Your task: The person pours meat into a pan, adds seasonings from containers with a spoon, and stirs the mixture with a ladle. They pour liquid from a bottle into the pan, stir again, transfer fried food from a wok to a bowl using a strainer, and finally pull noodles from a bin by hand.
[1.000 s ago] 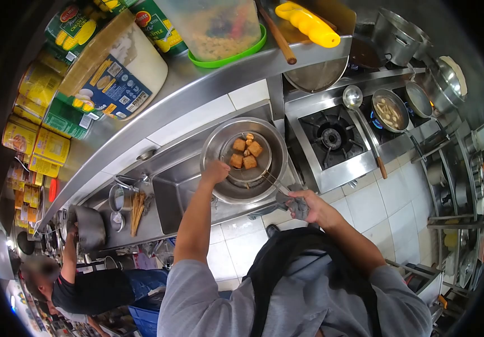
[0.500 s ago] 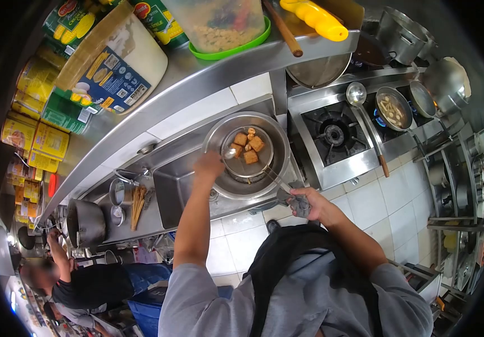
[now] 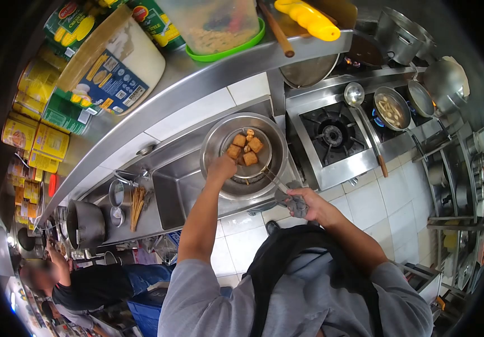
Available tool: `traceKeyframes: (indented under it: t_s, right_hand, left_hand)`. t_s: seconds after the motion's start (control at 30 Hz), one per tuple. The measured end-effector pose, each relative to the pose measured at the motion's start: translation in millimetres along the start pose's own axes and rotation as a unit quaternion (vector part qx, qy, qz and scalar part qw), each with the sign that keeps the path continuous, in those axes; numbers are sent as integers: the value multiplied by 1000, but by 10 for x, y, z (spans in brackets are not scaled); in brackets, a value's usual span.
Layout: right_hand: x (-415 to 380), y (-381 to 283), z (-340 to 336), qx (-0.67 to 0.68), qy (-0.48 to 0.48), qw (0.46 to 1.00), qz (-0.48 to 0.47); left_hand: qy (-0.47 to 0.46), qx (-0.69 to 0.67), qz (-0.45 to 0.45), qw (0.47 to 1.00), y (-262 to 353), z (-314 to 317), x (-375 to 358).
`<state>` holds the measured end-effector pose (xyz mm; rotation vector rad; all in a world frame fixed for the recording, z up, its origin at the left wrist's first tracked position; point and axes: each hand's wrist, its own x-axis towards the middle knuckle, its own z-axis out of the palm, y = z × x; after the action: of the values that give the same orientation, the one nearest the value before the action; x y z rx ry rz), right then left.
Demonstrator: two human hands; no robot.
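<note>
My right hand (image 3: 307,203) is closed around a grey cloth (image 3: 290,199) wrapped on the handle of a round strainer (image 3: 269,147). Golden-brown fried cubes (image 3: 250,159), which look like tofu, lie in the strainer with a few smaller bits. The strainer sits over a wide steel bowl (image 3: 210,135) at the sink. My left hand (image 3: 223,168) reaches over the strainer's near left side, its fingers drawn together beside the leftmost cube (image 3: 233,151). What those fingers hold is hidden beneath the hand.
Right of the bowl is a gas stove (image 3: 332,133) with a ladle (image 3: 355,94) and a pan of food (image 3: 392,108) over a lit flame. A shelf (image 3: 208,70) with cans and tubs runs above the sink (image 3: 169,191). Another person (image 3: 96,286) works at the left.
My left hand has moved right and slightly down, over the strainer's edge. The shiny rounded metal piece seen by its fingers earlier is now out of sight. My right hand keeps its hold.
</note>
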<state>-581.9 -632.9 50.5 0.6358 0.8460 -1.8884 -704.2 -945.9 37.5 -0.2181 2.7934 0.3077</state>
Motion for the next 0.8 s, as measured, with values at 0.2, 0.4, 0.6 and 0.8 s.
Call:
traceKeyframes:
  t_s: [0.2, 0.4, 0.6, 0.8]
  right_hand:
    - [38, 33, -29, -11, -14, 1000, 4]
    - [54, 59, -19, -7, -12, 1000, 4]
    - [-9, 48, 61, 1, -12, 1000, -15]
    - [-21, 40, 69, 2, -8, 1000, -20]
  left_hand:
    - [-26, -6, -1, 1000, 171, -138, -146]
    - [-33, 18, 0, 999, 303, -246, -196]
    - [-7, 81, 18, 997, 308, -223, -211]
    - [-4, 111, 65, 992, 337, -164, -254]
